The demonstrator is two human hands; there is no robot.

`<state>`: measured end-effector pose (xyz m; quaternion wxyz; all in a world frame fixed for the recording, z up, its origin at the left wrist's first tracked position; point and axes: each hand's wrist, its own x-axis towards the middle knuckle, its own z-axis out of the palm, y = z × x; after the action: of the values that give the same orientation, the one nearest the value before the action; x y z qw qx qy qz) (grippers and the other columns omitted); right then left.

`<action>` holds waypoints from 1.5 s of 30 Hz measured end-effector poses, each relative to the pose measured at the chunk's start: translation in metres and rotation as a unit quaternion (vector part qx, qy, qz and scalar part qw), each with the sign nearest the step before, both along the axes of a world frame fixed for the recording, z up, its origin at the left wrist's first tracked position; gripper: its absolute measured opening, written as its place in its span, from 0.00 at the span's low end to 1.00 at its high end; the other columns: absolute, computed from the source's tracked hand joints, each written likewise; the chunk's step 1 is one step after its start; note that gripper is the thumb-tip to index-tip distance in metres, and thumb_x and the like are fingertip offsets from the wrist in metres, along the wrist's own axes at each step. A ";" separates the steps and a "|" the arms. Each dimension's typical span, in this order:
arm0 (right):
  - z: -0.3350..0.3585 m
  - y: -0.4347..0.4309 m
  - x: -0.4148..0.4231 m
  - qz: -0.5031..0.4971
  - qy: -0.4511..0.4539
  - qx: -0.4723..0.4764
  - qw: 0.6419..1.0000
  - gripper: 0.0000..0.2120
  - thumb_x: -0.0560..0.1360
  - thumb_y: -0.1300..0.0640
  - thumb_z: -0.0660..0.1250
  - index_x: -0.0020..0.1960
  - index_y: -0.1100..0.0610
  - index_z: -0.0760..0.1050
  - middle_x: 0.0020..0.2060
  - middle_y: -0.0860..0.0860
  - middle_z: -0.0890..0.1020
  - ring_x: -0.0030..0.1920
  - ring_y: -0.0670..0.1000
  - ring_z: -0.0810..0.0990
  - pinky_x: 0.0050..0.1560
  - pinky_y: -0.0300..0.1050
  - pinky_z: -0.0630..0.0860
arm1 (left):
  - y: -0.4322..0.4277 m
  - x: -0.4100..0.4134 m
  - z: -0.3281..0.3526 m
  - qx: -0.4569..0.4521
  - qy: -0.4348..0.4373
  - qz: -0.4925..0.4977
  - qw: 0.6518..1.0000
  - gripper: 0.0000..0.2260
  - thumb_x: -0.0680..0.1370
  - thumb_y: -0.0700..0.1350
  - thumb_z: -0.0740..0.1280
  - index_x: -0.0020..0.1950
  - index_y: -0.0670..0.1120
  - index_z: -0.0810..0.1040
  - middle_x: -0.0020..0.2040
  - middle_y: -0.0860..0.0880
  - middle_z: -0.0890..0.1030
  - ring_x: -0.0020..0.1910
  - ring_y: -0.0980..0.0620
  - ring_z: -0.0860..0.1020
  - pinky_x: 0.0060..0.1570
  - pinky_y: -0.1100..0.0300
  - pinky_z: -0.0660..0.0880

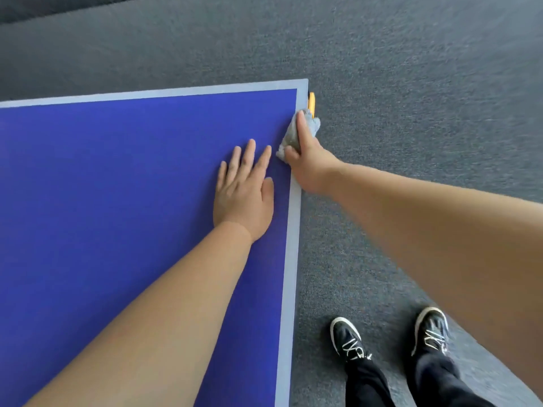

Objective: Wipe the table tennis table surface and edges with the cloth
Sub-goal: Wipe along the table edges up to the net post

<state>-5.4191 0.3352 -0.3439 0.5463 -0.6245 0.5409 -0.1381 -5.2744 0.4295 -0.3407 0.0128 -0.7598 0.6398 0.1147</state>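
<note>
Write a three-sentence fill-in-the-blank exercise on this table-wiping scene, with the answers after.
1. The right hand grips a grey ____ against the table's pale edge.
2. The left hand lies flat on the table's ____ surface.
3. The shoes on the carpet are ____ with white laces.
Missing words: cloth; blue; black.

Grey short-pile carpet floor (411,83) lies all around, with a darker strip (44,7) across its far left corner. On it stand a black white-laced shoe (348,339) and its twin (430,330), with black trousers (367,383) above them. Well ahead is a small yellow-orange piece (311,103), partly hidden.
</note>
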 end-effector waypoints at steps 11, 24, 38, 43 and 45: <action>-0.012 0.109 0.005 -0.087 -0.020 -0.002 0.996 0.34 0.83 0.53 0.58 0.83 0.37 0.44 0.84 0.53 0.44 0.80 0.54 0.61 0.67 0.37 0.61 | 0.064 -0.007 -0.007 -0.027 -0.014 0.015 0.999 0.30 0.81 0.56 0.46 0.85 0.59 0.52 0.86 0.53 0.50 0.84 0.49 0.47 0.82 0.46 0.45; -0.005 0.157 -0.002 -0.055 -0.017 -0.016 0.998 0.35 0.85 0.57 0.57 0.84 0.39 0.42 0.84 0.53 0.38 0.82 0.52 0.53 0.69 0.34 0.54 | 0.063 -0.006 -0.006 -0.051 0.024 0.034 0.998 0.29 0.80 0.52 0.51 0.83 0.56 0.59 0.85 0.52 0.54 0.84 0.48 0.50 0.82 0.46 0.47; -0.010 0.142 0.012 -0.133 -0.066 -0.045 0.988 0.30 0.85 0.58 0.59 0.83 0.42 0.54 0.84 0.48 0.52 0.82 0.44 0.50 0.79 0.36 0.49 | 0.066 -0.004 -0.004 -0.092 0.058 0.036 0.993 0.28 0.84 0.55 0.44 0.82 0.54 0.65 0.84 0.52 0.59 0.83 0.48 0.54 0.82 0.46 0.49; -0.006 0.200 -0.005 -0.079 -0.073 -0.004 0.994 0.32 0.85 0.57 0.59 0.83 0.39 0.49 0.83 0.42 0.49 0.80 0.35 0.46 0.70 0.19 0.45 | 0.068 -0.003 -0.007 -0.086 0.047 0.029 0.995 0.24 0.84 0.50 0.51 0.82 0.54 0.64 0.84 0.51 0.58 0.83 0.47 0.54 0.82 0.46 0.48; -0.011 0.163 -0.003 -0.066 -0.052 -0.011 0.996 0.31 0.86 0.56 0.59 0.84 0.43 0.49 0.84 0.45 0.50 0.80 0.37 0.48 0.69 0.20 0.45 | 0.067 -0.001 -0.010 -0.087 0.047 0.030 0.995 0.25 0.84 0.47 0.54 0.82 0.54 0.64 0.84 0.51 0.58 0.83 0.47 0.54 0.82 0.46 0.48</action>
<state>-5.4224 0.4983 -0.3546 0.5562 -0.5852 0.5506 -0.2121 -5.2758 0.4962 -0.3506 -0.0866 -0.7706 0.6243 0.0950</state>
